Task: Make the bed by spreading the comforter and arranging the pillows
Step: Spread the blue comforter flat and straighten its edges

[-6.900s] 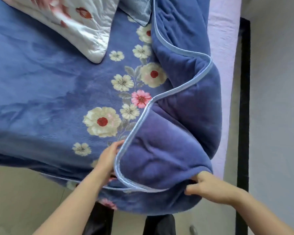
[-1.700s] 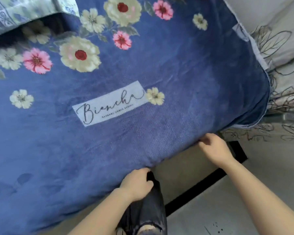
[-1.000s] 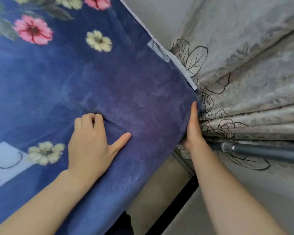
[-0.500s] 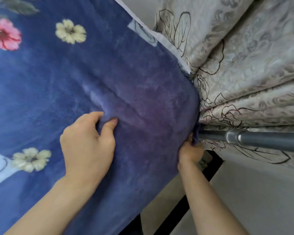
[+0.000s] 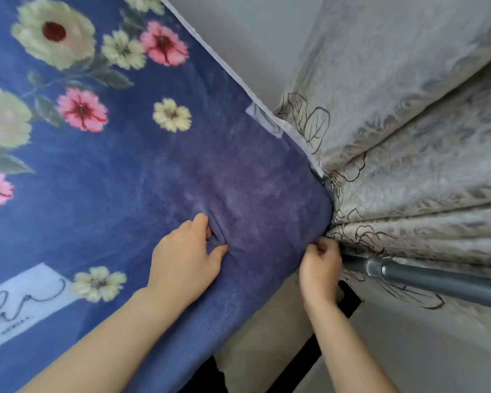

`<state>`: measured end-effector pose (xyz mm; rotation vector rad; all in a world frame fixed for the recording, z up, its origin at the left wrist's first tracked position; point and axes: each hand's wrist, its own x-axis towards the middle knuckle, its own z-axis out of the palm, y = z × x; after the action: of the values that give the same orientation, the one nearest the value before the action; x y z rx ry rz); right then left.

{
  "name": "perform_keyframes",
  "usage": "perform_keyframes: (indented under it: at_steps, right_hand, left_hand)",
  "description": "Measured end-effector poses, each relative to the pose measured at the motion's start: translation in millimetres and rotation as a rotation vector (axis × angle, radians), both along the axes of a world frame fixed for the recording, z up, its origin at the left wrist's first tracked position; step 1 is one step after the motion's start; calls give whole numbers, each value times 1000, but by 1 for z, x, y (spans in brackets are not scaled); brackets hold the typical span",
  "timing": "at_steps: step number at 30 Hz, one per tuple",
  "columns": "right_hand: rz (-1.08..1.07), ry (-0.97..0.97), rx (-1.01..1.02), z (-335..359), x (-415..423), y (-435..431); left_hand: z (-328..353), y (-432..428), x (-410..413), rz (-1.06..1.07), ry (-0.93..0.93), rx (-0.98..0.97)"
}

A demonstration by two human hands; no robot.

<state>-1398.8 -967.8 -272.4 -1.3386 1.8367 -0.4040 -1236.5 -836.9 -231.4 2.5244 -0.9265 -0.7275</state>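
Note:
A blue fleece comforter with cream and pink flowers and a white script label lies spread over the bed, filling the left of the view. My left hand rests on top near the bed's corner and pinches a small fold of the fabric. My right hand grips the comforter's edge where it hangs over the corner, right beside the curtain. No pillow is in view.
A pale grey curtain with drawn leaf outlines hangs against the bed's right side. A grey metal pole juts out below it, close to my right hand. A black floor strip and beige floor lie beneath.
My left hand slid right toward the corner, still pinching fabric. My right hand rose from under the corner to its edge. The view pulled back, showing more flowers.

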Motion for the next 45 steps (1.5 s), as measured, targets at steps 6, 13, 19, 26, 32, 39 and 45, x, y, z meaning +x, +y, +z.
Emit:
perform_keyframes:
  at_steps: [6, 13, 19, 26, 32, 39, 45]
  right_hand:
    - [703, 87, -367, 60, 98, -20]
    - [1179, 411, -523, 58, 249, -90]
    - [1481, 538, -499, 41, 355, -101]
    - [1541, 999, -831, 90, 356, -185]
    - [1336, 574, -433, 16, 352, -165]
    - [1593, 966, -397, 76, 444, -174]
    - [1554, 566, -657, 72, 548, -164]
  left_hand:
    - [19, -6, 35, -53, 327, 105]
    - [-6, -11, 148, 341, -254, -58]
    - [-39, -30, 195, 231, -320, -155]
    - [-2, -93, 199, 429, -309, -487]
    - [-44, -86, 193, 93, -344, -177]
    - [-16, -82, 258, -89, -193, -253]
    - [-26, -51, 408, 516, -446, -52]
